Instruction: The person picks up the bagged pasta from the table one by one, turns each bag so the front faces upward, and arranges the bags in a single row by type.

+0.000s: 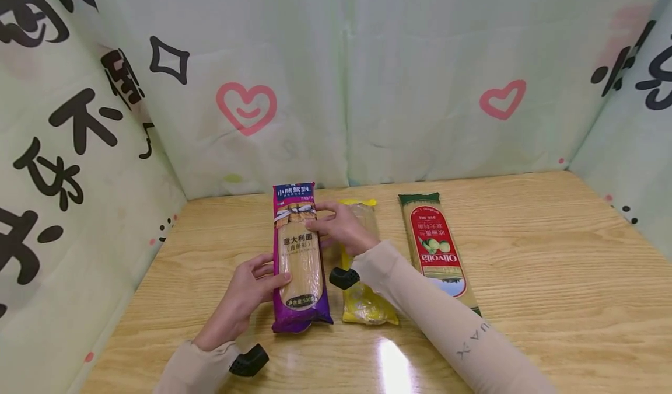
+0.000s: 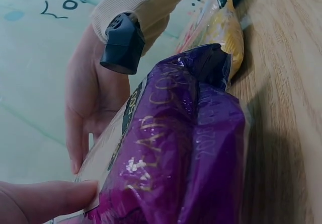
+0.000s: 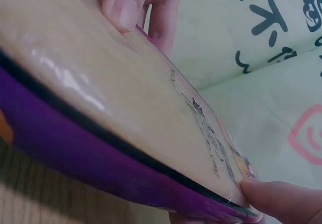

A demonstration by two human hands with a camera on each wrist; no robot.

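A purple packet of spaghetti [image 1: 300, 260] with a clear front window is held between both hands, its printed face toward the head camera. My left hand [image 1: 247, 292] grips its lower left side, the thumb [image 2: 55, 200] lying over the window. Higher up, on the right edge, my right hand [image 1: 346, 227] pinches the packet, with its thumb [image 3: 282, 196] on the front. Fingers behind the packet are partly hidden. Whether its lower end touches the wooden table [image 1: 551, 265] I cannot tell. Beneath the right wrist lies a yellow pasta packet [image 1: 367, 306], partly covered.
To the right, a green and red pasta packet [image 1: 433, 236] lies on the table, its lower part beside the right sleeve [image 1: 420, 300]. A pale printed curtain [image 1: 399, 137] closes off the back and both sides. Each wrist carries a small black camera.
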